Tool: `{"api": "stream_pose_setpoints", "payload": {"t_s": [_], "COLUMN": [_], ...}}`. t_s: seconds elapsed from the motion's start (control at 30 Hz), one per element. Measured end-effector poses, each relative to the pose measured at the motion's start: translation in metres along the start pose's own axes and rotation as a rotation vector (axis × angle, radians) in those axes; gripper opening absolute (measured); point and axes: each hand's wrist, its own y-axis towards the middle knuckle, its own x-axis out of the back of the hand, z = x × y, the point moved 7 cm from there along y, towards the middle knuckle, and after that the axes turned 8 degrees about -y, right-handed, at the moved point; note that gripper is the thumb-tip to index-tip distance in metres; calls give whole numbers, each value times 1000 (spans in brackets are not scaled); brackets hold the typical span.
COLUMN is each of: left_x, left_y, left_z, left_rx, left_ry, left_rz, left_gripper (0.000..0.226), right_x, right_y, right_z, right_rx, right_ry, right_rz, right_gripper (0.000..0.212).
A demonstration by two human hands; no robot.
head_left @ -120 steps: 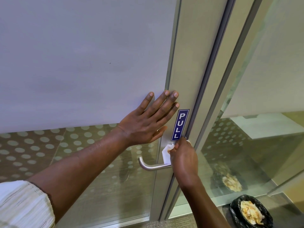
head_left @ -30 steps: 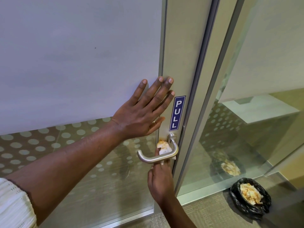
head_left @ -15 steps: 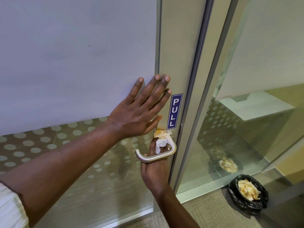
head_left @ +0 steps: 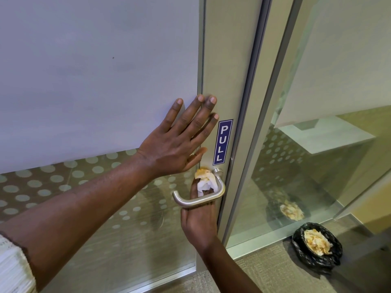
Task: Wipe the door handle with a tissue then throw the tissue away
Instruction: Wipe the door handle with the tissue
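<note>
Right hand (head_left: pixel 197 226) partly behind door handle (head_left: pixel 196 201) and tissue (head_left: pixel 206 182); sleeve (head_left: pixel 12 267) past left edge.

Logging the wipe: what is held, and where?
The right hand pinches the crumpled tissue by its lower end, behind the door handle. The left hand holds nothing, pressed flat on the door.

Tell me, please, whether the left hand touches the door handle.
Apart. In the head view, the left hand lies flat on the door, above the door handle.
</note>
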Motion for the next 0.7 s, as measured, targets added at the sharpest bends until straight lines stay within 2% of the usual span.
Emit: {"api": "stream_pose_setpoints", "payload": {"t_s": [0.13, 0.3, 0.43, 0.5, 0.6, 0.7], "left_x": [1, 1, 1, 1, 0, 0], "left_y": [0, 0, 0, 0, -1, -1], "left_z": [-1, -1, 0, 0, -1, 0], "left_rx": [-4, -3, -4, -2, -6, -5], "left_ry": [9, 0, 24, 12, 14, 15], "left_rz": [-9, -12, -21, -15, -4, -6], "left_gripper": [73, 72, 72, 72, 72, 72], "right_x": [4, -12, -12, -15, -31, -41], "right_y": [20, 28, 28, 18, -11, -36], "right_z": [7, 7, 9, 4, -8, -27], "right_rx": [-2, -48, -43, -83, -117, -72], "right_ry": [-49, -88, -94, -15, 25, -42], "right_rz": [-148, -134, -143, -107, 56, 146], "right_gripper": [72, 60, 70, 69, 68, 50]}}
